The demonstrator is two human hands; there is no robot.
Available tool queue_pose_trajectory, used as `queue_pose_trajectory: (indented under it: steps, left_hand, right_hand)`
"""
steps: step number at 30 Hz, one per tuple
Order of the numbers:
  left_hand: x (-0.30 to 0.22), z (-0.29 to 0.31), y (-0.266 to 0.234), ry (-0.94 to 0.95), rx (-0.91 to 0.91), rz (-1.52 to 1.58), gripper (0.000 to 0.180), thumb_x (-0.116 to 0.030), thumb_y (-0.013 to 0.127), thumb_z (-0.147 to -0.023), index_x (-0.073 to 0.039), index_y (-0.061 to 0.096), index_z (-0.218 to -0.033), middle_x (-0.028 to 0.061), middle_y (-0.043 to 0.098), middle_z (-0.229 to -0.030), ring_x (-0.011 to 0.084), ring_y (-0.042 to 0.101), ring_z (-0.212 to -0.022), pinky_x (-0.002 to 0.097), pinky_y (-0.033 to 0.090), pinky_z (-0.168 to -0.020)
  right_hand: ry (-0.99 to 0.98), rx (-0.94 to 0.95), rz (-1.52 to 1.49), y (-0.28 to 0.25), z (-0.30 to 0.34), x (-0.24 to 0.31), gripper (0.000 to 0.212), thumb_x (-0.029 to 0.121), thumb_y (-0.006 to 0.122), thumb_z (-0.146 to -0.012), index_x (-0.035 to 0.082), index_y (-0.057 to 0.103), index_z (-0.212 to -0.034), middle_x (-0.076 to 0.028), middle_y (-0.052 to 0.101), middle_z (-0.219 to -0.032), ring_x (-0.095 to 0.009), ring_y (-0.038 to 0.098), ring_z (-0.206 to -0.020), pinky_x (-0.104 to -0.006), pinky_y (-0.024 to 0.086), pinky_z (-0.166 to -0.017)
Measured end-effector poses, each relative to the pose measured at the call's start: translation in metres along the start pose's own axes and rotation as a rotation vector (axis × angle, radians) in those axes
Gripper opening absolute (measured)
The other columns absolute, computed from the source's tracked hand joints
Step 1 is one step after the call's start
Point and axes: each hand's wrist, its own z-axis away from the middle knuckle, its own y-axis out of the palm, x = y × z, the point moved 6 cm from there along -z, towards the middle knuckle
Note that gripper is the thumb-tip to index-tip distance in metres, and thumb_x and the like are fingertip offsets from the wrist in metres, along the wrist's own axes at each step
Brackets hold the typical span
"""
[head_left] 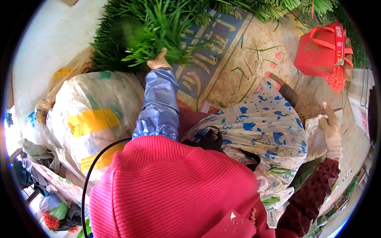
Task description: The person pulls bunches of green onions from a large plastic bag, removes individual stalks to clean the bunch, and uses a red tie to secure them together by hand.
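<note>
My left hand, in a shiny blue sleeve cover, is closed at the lower edge of a tuft of long, narrow green leaves. These blades spread upward from it and partly hide its fingers. Beside them lies a larger dark green pile of similar leaves. Off to the right, my right hand has its fingers apart and seems to hold nothing. Its fingertips are near a small brown wooden piece; whether they touch it I cannot tell. A white apron with blue prints covers my lap.
A big clear plastic sack with yellow tape stands close on my left. Ahead lies a worn board with a blue panel, strewn with loose blades. A red handled bag is at the far right. More greenery lines the far edge.
</note>
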Motion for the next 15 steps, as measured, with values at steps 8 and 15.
queue_pose_trajectory:
  steps: [8,15]
  left_hand:
    - [0.036,-0.097,-0.093,-0.113,0.194,-1.211,0.059,-0.028,0.083,-0.068,-0.014,0.057,-0.119,0.0060,0.059,-0.121,0.0220,0.057,-0.102,0.0360,0.041,-0.092]
    - [0.022,-0.117,-0.078,-0.065,0.092,-1.238,0.067,-0.035,0.081,-0.068,-0.013,0.053,-0.124,0.0070,0.059,-0.122,0.0237,0.057,-0.103,0.0365,0.042,-0.092]
  right_hand:
    - [0.301,-0.045,-0.383,-0.004,0.031,-0.049,0.046,0.011,0.054,-0.093,0.004,0.045,-0.137,0.001,0.055,-0.099,-0.008,0.045,-0.073,-0.0223,0.040,-0.068]
    - [0.260,0.089,-0.336,-0.003,0.018,-0.024,0.045,0.013,0.054,-0.093,0.007,0.046,-0.137,0.000,0.052,-0.122,-0.006,0.046,-0.085,-0.0224,0.042,-0.074]
